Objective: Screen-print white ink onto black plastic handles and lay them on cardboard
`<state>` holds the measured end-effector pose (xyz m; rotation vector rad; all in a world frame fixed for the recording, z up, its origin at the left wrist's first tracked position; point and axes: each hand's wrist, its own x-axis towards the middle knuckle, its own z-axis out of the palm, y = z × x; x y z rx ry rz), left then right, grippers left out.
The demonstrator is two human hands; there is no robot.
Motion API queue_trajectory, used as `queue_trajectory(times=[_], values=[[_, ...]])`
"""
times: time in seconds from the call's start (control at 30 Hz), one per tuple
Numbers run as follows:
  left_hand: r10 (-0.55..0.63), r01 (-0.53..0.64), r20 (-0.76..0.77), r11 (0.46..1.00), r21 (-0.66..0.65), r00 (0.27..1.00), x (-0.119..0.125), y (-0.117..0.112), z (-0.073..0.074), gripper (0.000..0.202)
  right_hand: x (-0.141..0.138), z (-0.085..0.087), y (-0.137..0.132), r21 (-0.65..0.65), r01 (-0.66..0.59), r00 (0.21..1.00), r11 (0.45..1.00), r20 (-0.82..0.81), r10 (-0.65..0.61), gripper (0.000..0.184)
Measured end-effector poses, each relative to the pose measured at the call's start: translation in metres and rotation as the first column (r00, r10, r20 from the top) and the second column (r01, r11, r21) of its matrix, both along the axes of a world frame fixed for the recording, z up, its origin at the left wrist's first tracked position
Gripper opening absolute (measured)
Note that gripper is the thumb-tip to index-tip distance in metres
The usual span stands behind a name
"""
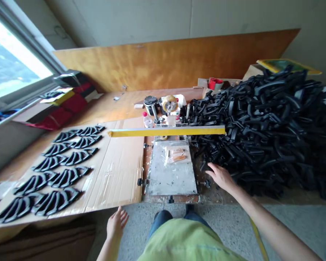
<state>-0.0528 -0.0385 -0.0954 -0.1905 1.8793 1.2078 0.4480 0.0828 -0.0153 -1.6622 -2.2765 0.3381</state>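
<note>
Right now the right hand (pixel 220 176) lies flat with fingers spread, its grip released, fingertips touching the near edge of a big heap of black plastic parts (pixel 266 127) that covers the right side of the tabletop (pixel 119 105). These parts are curved, matt black, shaped like handles or arm pieces, tangled over one another so single shapes are hard to tell apart. The left hand (pixel 116 224) hangs open below the tabletop's front edge, holding nothing, just beneath a flattened cardboard sheet (pixel 119 170). On that sheet, well to the left, similar black curved parts (pixel 57 170) with ribbed openings lie in neat paired rows. Between the hands sits a grey metal plate (pixel 172 170) on a small press-like fixture, with a yellow bar (pixel 167 131) lying across behind it. Farther back stand a roll of tape (pixel 169 104) and a small bottle (pixel 147 119). No writing or brand can be read anywhere.
</note>
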Motion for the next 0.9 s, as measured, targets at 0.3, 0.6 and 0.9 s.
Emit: queue_trajectory(times=[0.3,0.6,0.9], values=[[0.133,-0.079,-0.177,0.956,0.282,0.975,0.033,0.034,0.04,0.014,-0.112,-0.006,0.099,0.176,-0.264,0.927,0.948,-0.227,0.3,0.03],[-0.097,0.227,-0.27,0.833,0.505,0.958,0.055,0.121,0.091,0.035,-0.134,-0.016,0.106,0.201,-0.281,0.956,0.938,-0.024,0.292,0.033],[-0.222,0.532,-0.487,0.447,0.719,0.845,0.105,0.213,0.232,0.031,-0.153,-0.004,0.104,0.187,-0.329,0.944,0.926,0.043,0.327,0.053]])
